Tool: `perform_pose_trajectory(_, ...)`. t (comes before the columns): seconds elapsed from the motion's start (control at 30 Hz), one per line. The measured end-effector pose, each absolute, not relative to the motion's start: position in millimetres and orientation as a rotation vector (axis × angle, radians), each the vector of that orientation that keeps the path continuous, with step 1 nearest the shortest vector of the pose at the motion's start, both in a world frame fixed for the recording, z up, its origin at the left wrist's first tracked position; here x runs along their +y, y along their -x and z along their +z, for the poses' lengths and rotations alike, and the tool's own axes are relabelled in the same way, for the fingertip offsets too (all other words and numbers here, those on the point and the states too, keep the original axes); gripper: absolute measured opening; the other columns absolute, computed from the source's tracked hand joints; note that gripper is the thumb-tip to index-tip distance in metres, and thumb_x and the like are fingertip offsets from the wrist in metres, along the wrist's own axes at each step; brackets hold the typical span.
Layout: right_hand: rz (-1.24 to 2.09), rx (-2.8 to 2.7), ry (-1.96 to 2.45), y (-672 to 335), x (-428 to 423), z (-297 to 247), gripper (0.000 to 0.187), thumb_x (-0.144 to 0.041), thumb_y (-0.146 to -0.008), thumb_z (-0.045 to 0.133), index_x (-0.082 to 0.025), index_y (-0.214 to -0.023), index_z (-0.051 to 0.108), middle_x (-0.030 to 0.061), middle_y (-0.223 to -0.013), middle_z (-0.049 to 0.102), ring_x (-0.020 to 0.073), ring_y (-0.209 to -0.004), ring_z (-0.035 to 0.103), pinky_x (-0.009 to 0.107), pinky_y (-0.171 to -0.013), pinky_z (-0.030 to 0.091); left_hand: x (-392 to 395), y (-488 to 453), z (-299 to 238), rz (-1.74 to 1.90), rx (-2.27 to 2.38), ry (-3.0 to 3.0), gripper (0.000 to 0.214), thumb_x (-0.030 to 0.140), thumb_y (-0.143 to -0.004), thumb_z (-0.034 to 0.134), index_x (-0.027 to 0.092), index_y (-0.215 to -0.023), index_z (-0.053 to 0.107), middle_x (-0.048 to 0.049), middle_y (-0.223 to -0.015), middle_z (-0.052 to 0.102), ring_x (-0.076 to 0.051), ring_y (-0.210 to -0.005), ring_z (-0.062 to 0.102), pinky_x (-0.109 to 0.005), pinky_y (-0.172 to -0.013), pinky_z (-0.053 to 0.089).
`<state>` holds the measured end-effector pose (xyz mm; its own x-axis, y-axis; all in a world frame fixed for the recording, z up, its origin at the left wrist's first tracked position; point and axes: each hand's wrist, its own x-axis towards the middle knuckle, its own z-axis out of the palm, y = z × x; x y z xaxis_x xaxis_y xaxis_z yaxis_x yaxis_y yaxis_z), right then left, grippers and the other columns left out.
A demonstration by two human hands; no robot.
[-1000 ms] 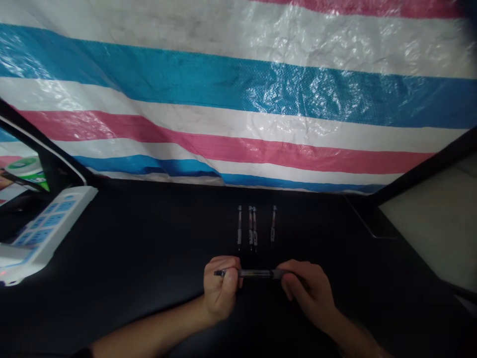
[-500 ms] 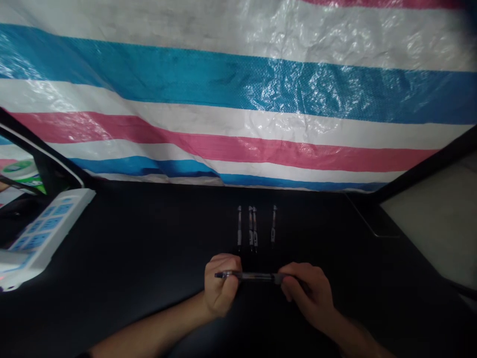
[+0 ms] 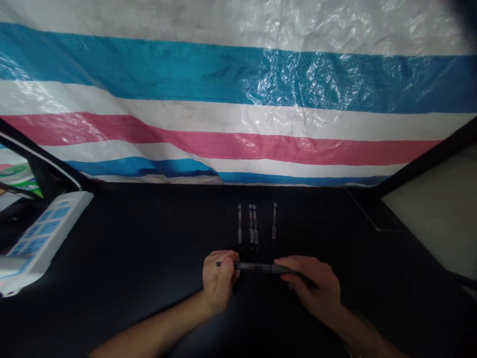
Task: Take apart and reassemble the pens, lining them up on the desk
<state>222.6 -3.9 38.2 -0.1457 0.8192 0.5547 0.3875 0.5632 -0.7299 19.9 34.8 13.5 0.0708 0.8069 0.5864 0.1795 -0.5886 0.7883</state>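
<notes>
A dark, partly see-through pen (image 3: 254, 267) lies level between my two hands, above the black table. My left hand (image 3: 219, 281) is closed around its left end, thumb on top, with the narrow end sticking out past the fingers. The fingers of my right hand (image 3: 313, 283) pinch the grey grip at the other end. Just beyond my hands, several similar pens lie on the table, pointing away from me: one pen (image 3: 239, 226) at the left, a touching pair (image 3: 253, 226) beside it, and one pen (image 3: 275, 223) apart at the right.
A white power strip (image 3: 48, 238) with blue sockets lies at the left edge of the black table (image 3: 149, 228). Behind the table hangs a striped plastic sheet (image 3: 238, 119). A dark flat object (image 3: 372, 211) rests at the far right corner. A green and white container (image 3: 20, 179) stands far left.
The held pen has risen slightly in view, and my right hand has shifted so more of the grey grip shows. My left thumb now lies higher over the pen. The lying pens are unmoved.
</notes>
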Motion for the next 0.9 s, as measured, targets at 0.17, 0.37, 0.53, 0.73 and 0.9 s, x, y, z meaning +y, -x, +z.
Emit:
perform_pose_trajectory(0.17,0.801,-1.660,1.050,-223.5,-8.3,32.5,0.022,-0.038,-0.093,0.056,-0.024,-0.108,0.063,-0.0009,-0.068,0.067,0.0121,-0.053,0.060,0.021,-0.051,0.046,39.9,-19.3,20.0,1.534,0.902,-1.808,0.055,0.037,-0.099,0.025,0.020,-0.048,0.037,0.0014,-0.039,0.040,-0.012,-0.037,0.040,-0.026,-0.045,0.034)
perform_pose_trajectory(0.37,1.022,-1.575,1.152,-221.1,-12.4,35.2,0.045,-0.035,-0.101,0.037,-0.019,-0.063,0.054,-0.0036,-0.054,0.049,0.0070,-0.048,0.044,0.018,-0.049,0.036,44.2,-14.5,19.6,1.566,0.719,-1.748,0.052,0.045,-0.100,0.025,0.020,-0.055,0.036,0.0031,-0.042,0.035,-0.011,-0.039,0.036,-0.026,-0.045,0.029)
perform_pose_trajectory(0.53,0.853,-1.610,1.225,-221.9,-16.4,33.6,0.021,-0.029,-0.097,0.048,-0.022,-0.081,0.060,-0.0037,-0.060,0.054,0.0090,-0.051,0.049,0.019,-0.050,0.039,41.7,-15.6,15.2,1.574,0.723,-1.725,0.054,0.046,-0.100,0.024,0.019,-0.056,0.038,0.0030,-0.043,0.036,-0.011,-0.040,0.036,-0.026,-0.046,0.029)
perform_pose_trajectory(0.73,0.958,-1.494,1.136,-219.4,-12.7,34.7,0.016,-0.033,-0.094,0.052,-0.022,-0.100,0.062,-0.0003,-0.069,0.061,0.0116,-0.053,0.054,0.023,-0.052,0.046,41.0,-18.5,20.4,1.592,0.756,-1.664,0.056,0.046,-0.100,0.026,0.019,-0.053,0.037,0.0026,-0.042,0.038,-0.010,-0.040,0.036,-0.025,-0.044,0.028)
perform_pose_trajectory(0.9,1.170,-1.416,1.246,-219.4,-10.6,35.9,0.042,-0.038,-0.100,0.041,-0.018,-0.066,0.056,-0.0009,-0.056,0.052,0.0086,-0.046,0.044,0.020,-0.045,0.035,40.4,-19.4,21.0,1.588,0.769,-1.701,0.057,0.046,-0.100,0.024,0.019,-0.052,0.038,0.0025,-0.041,0.038,-0.010,-0.039,0.036,-0.025,-0.043,0.029)
